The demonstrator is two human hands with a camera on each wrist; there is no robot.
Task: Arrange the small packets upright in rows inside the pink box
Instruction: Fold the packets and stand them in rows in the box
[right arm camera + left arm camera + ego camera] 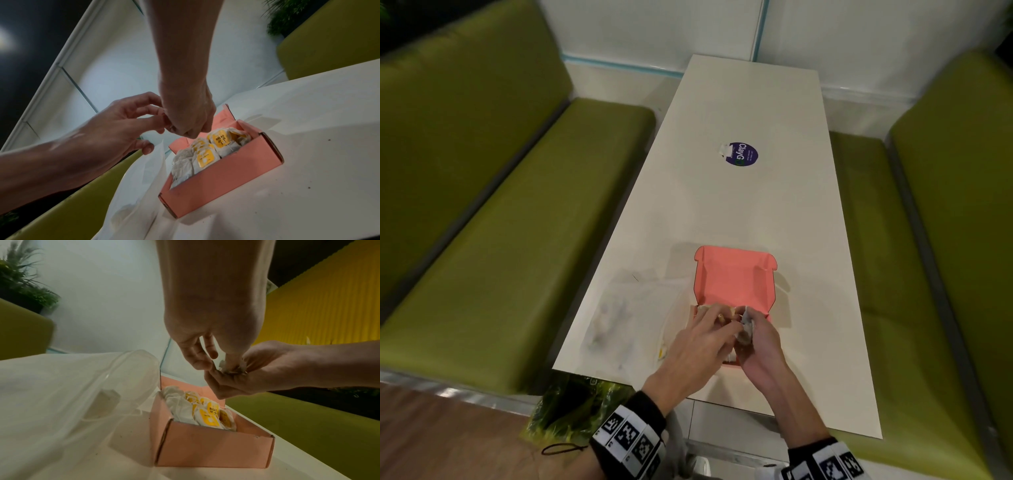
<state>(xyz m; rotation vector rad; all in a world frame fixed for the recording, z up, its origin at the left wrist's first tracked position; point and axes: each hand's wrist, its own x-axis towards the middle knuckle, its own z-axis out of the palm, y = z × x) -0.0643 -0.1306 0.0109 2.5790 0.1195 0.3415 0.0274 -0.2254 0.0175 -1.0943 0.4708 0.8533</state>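
The pink box [734, 274] stands open near the table's front edge, its lid tipped up behind. Small white packets with yellow labels [205, 157] stand upright in rows inside it [205, 415]. Above the box's near end my right hand [756, 342] grips a small bunch of packets [232, 368] in its curled fingers. From the left, my left hand [729, 327] reaches over, and its thumb and forefinger pinch one packet [748, 323] of that bunch. The hands hide the box's near half in the head view.
A crumpled clear plastic bag [626, 315] lies on the white table [739, 212] just left of the box. A purple round sticker [743, 154] sits farther back. Green padded benches [500, 240] flank the table on both sides.
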